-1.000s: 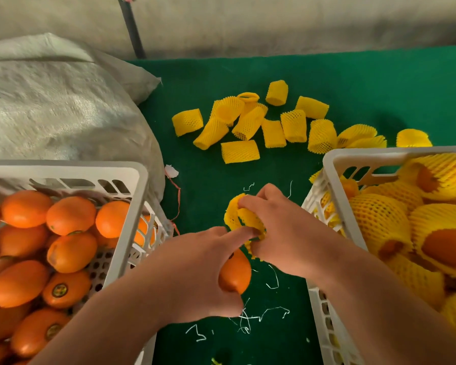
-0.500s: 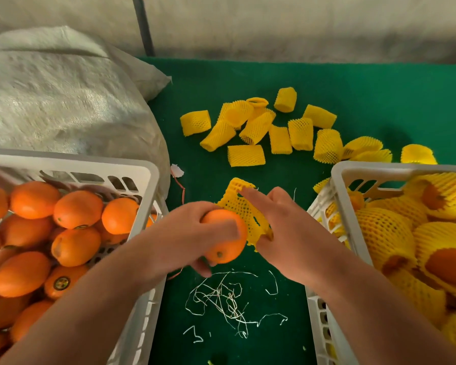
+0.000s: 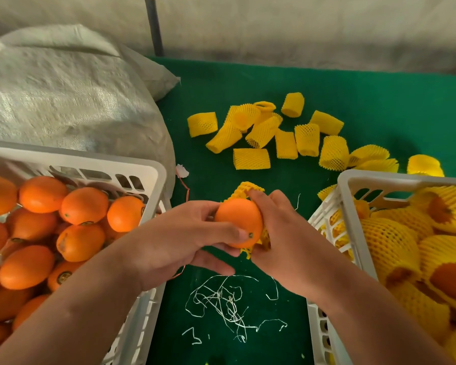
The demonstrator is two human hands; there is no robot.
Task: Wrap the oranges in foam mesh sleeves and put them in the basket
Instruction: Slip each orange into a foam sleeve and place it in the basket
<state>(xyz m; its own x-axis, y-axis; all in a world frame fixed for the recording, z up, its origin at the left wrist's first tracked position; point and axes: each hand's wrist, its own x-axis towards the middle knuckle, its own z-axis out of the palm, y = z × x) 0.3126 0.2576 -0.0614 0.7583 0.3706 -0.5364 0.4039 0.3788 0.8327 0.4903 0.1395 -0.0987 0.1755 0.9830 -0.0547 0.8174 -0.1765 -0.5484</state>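
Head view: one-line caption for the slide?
Left hand pushes an orange into a yellow foam mesh sleeve held by the right hand, between two white baskets.

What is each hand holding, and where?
Left hand grips the orange by its left side; right hand holds the foam sleeve stretched behind it.

A narrow green lane (image 3: 221, 346) runs between two white baskets (image 3: 153, 175) (image 3: 353, 180); loose sleeves (image 3: 274, 133) clutter its far end.

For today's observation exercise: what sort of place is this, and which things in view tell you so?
Probably a fruit packing station: a crate of bare oranges on the left, loose foam sleeves on the green table, and a basket of wrapped oranges on the right.
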